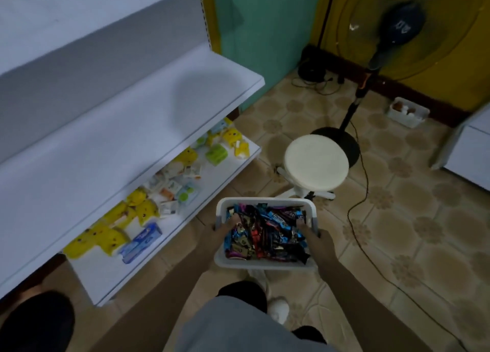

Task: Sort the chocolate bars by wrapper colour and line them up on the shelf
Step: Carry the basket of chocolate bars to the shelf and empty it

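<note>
While I stand beside the bare white metal shelf (127,139), my left hand (225,227) and right hand (315,235) each grasp a side rim of the white plastic basket (265,264). The blue, black, red and purple foil-wrapped chocolate bars (267,232) lie heaped inside it, near a round cream stool (316,163).

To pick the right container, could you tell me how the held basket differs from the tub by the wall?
The basket is held by the left hand and right hand; the tub sits on the floor. The basket holds chocolate bars; the tub holds round brown and white items. Both are white.
</note>
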